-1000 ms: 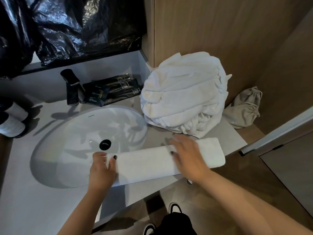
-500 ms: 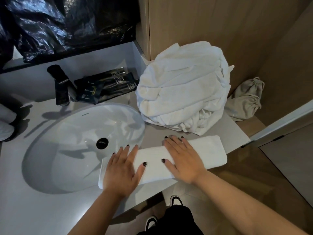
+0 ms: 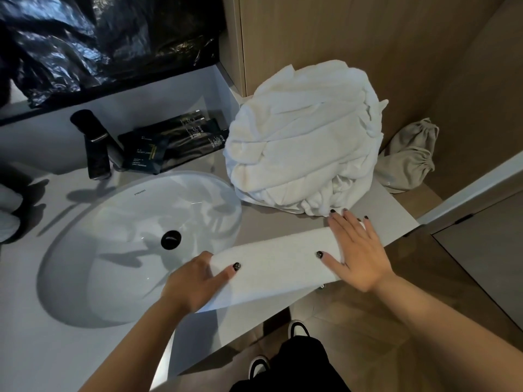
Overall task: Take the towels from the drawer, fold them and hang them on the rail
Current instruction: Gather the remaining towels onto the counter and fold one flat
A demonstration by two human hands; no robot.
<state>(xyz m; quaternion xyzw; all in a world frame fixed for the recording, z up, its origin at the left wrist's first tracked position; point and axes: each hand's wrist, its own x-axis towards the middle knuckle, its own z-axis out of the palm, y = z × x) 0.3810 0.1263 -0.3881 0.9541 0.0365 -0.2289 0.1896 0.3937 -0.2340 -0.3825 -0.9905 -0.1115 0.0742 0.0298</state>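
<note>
Folded hand towel [image 3: 277, 267] lies as a long white strip along the front edge of the vanity counter [image 3: 283, 224], its left end overhanging the sink basin [image 3: 135, 222]. Left hand [image 3: 195, 281] grips that left end, thumb on top, fingers wrapped under the fold. Right hand [image 3: 358, 250] lies flat, fingers spread, pressing the right end onto the counter.

Handling, my read: soft terry, light, no stiffness — it will sag and unfold if lifted by one end. Best to take it at both ends or pinch across the full width so the layers stay stacked. Not slippery, not fragile.

Bundle of unfolded white towels [image 3: 305, 142] sits heaped behind it, against the wood panel — the right fingertips nearly touch it.

Not visible: drawer and rail, both out of view. Left fingers under the towel are hidden. Can't count the layers in the strip or the towels in the heap. Left edge is cut off.
</note>
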